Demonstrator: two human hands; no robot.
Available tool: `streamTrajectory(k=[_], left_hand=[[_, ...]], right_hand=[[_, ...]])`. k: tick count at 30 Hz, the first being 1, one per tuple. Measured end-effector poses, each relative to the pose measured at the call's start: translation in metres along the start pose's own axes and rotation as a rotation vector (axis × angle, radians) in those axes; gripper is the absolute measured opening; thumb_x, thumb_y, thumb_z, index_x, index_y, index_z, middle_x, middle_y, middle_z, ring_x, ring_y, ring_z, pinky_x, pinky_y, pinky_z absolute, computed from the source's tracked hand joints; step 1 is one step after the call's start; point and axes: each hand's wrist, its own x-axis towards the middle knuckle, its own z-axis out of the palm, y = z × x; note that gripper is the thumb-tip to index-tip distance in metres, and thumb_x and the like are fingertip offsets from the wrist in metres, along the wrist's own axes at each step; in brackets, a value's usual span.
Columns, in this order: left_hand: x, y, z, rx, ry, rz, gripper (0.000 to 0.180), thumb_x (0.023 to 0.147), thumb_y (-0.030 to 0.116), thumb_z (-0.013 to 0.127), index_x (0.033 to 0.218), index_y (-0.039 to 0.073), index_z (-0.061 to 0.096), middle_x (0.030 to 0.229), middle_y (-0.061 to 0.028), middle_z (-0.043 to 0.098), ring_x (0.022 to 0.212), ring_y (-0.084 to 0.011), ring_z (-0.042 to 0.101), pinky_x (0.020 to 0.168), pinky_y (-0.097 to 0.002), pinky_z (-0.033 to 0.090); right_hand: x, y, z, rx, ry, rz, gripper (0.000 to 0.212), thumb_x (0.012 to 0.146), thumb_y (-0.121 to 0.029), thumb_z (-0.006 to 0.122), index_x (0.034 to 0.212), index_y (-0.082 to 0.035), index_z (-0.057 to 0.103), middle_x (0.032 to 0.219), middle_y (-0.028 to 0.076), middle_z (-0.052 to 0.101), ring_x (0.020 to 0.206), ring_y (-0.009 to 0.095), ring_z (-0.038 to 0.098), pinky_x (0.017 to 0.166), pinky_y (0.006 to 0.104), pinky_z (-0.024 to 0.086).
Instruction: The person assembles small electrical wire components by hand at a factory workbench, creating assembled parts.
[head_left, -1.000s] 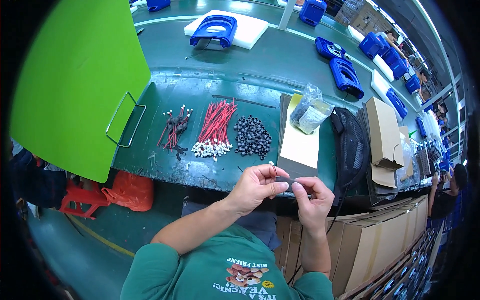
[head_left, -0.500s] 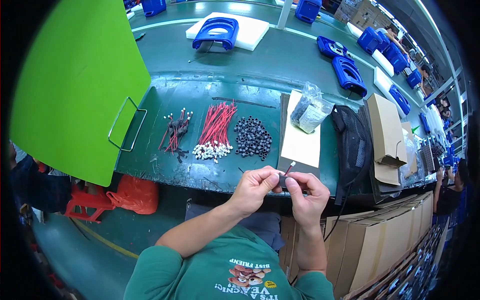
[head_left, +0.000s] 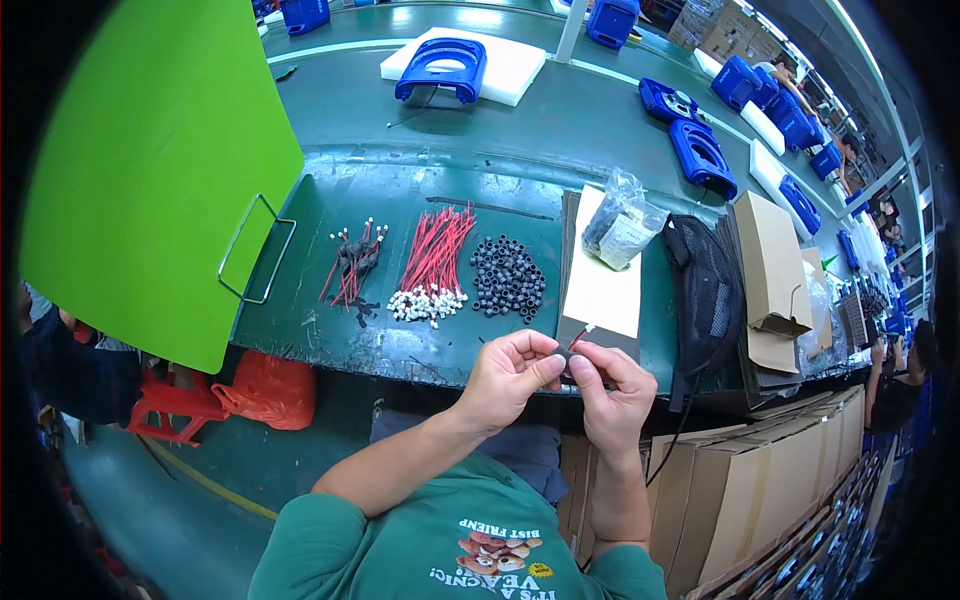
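Observation:
My left hand and my right hand meet at the bench's front edge, both closed in a pinch. Between their thumbs and fingertips is a small dark piece, mostly covered by the fingers. A short red wire with a white connector at its tip sticks up from the grip. On the bench beyond lie a bundle of red wires with white connectors, a heap of short black tube-shaped pieces, and a smaller group of red wires with dark wrapped middles.
A green panel with a wire handle stands at the left. Right of the heaps are a clear bag on cardboard and a black mesh bag. Blue housings sit on the conveyor behind. Cartons stand at lower right.
The fingers have shifted slightly around the dark piece, and the wire's tip leans a little farther right. Blue housings on the conveyor sit slightly farther right.

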Motion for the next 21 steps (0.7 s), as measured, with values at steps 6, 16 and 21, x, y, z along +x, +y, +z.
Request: streamTrajectory(k=[6,16,21], left_hand=[[-0.004,-0.003,-0.003,0.153,-0.051,0.011,0.020,0.087,0.021,0.053,0.090,0.002,0.055,0.073,-0.0037,0.057,0.060,-0.0079,0.054,0.056,-0.0193,0.045],[-0.006,0.012,-0.001,0.169,-0.035,-0.164,0.023,0.088,0.023,0.052,0.087,0.001,0.057,0.066,-0.0030,0.056,0.053,-0.0055,0.051,0.045,-0.0170,0.040],[-0.010,0.018,-0.005,0.180,-0.048,-0.047,0.020,0.087,0.020,0.054,0.083,0.001,0.058,0.063,-0.0019,0.055,0.049,-0.0042,0.049,0.043,-0.0162,0.038]], right_hand=[[0.001,-0.003,0.002,-0.061,-0.013,-0.060,0.012,0.075,-0.002,0.063,0.086,0.002,0.065,0.079,0.010,0.061,0.061,0.010,0.055,0.054,0.0192,0.043],[0.000,0.007,-0.004,0.426,-0.173,0.213,0.010,0.075,0.001,0.062,0.085,0.002,0.065,0.083,0.007,0.058,0.069,0.009,0.054,0.057,0.0182,0.042],[0.001,0.012,0.005,0.475,-0.195,0.180,0.011,0.074,0.003,0.062,0.084,0.002,0.065,0.081,0.005,0.057,0.064,0.008,0.052,0.053,0.0179,0.041]])
